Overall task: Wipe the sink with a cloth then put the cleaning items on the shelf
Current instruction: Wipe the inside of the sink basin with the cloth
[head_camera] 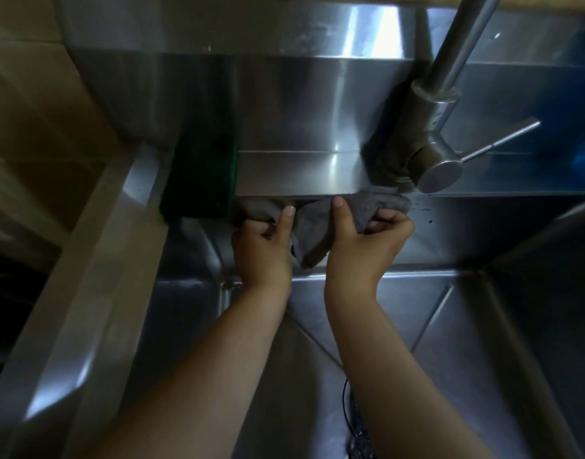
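Left hand (261,248) and right hand (367,250) both curled round grey cloth (312,226), thumbs laid up over it, a bunch in each fist. Cloth pressed to back wall of sink (466,233), just under ledge (301,175) edge; two-handed hold likely spreads it along that seam. Faucet (430,127) stands on ledge above right hand. Dark green item (201,180) just left of cloth, nature unclear.

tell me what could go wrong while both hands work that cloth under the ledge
1. The right hand grips the cloth just below the faucet lever; lifting it could bump the lever and start water.
2. The left hand is close to the dark green item at the end of the ledge and might knock it into the sink.
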